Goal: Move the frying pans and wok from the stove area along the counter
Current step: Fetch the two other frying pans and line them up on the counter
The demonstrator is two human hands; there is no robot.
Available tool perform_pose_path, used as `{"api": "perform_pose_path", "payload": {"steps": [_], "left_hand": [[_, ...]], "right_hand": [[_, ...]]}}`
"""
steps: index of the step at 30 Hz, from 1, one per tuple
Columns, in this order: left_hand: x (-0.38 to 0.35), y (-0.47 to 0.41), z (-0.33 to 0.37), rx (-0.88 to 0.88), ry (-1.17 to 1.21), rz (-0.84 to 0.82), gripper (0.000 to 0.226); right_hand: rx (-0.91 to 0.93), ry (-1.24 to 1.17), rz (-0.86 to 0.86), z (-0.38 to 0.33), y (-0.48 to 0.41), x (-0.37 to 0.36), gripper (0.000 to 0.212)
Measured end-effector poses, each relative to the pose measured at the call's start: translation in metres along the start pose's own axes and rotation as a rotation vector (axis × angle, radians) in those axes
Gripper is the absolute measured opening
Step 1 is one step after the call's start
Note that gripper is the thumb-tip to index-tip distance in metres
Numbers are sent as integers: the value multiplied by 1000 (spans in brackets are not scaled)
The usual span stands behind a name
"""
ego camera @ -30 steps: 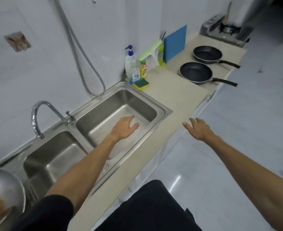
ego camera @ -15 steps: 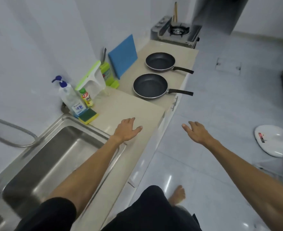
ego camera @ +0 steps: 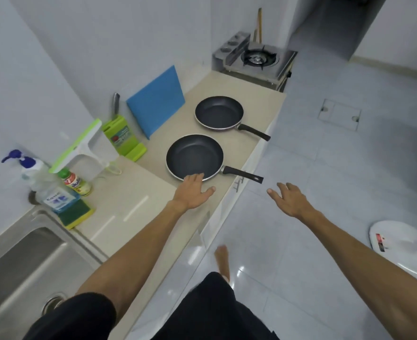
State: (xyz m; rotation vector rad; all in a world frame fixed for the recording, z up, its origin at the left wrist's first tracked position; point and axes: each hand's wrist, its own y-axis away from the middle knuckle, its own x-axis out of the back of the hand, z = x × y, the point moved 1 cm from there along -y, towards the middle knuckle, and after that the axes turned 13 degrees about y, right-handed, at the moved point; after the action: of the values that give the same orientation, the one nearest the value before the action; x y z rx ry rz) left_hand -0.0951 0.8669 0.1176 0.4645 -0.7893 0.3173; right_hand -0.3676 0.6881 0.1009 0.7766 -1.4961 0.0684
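Two black frying pans lie on the beige counter (ego camera: 129,212), handles pointing right over the counter's edge. The nearer pan (ego camera: 194,155) sits just beyond my left hand (ego camera: 194,192), whose spread fingertips overlap its near rim; whether they touch it I cannot tell. The farther pan (ego camera: 218,112) lies behind it, toward the gas stove (ego camera: 259,60) at the counter's far end. My right hand (ego camera: 288,201) hovers open over the floor, just right of and below the nearer pan's handle (ego camera: 243,174). No wok is in view.
A blue cutting board (ego camera: 157,100) leans on the wall beside the pans. A green knife block (ego camera: 120,134), squeegee, soap bottles and sponge (ego camera: 76,213) line the wall. The steel sink (ego camera: 26,271) is at lower left. A white object (ego camera: 398,239) lies on the tiled floor.
The view has travelled along the counter from the sink toward the stove. Both open hands have come up close to the nearer pan; the wok seen at far left is gone from view.
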Motion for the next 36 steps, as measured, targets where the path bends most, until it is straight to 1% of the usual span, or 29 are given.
{"api": "perform_pose_path", "payload": {"steps": [5,7,13,18,23,27,30,33,36], "left_hand": [[11,-89,13,17,133,119,78],[16,-118,15,64,188,156,81],[19,-184,15,199,293,111,86],[17,-215,18,309,376,174,84],[-1,-230,25,451,367,234,82],[-25,-238,45,581,399,322,77],[-52,-244,60,719,430,372,64],[-81,-251,72,830,507,460,49],[-107,-252,77,935,567,531,45]], "right_hand": [[53,29,18,2,-112,44,76],[75,37,8,-2,-155,65,77],[157,48,11,-8,-264,119,74],[229,126,-63,-15,-335,130,68],[301,235,-118,-21,-393,126,63],[353,310,-157,-24,-433,130,55],[371,301,-225,-23,-457,130,54],[361,224,-303,-23,-476,126,58],[310,67,-415,-21,-490,116,66]]}}
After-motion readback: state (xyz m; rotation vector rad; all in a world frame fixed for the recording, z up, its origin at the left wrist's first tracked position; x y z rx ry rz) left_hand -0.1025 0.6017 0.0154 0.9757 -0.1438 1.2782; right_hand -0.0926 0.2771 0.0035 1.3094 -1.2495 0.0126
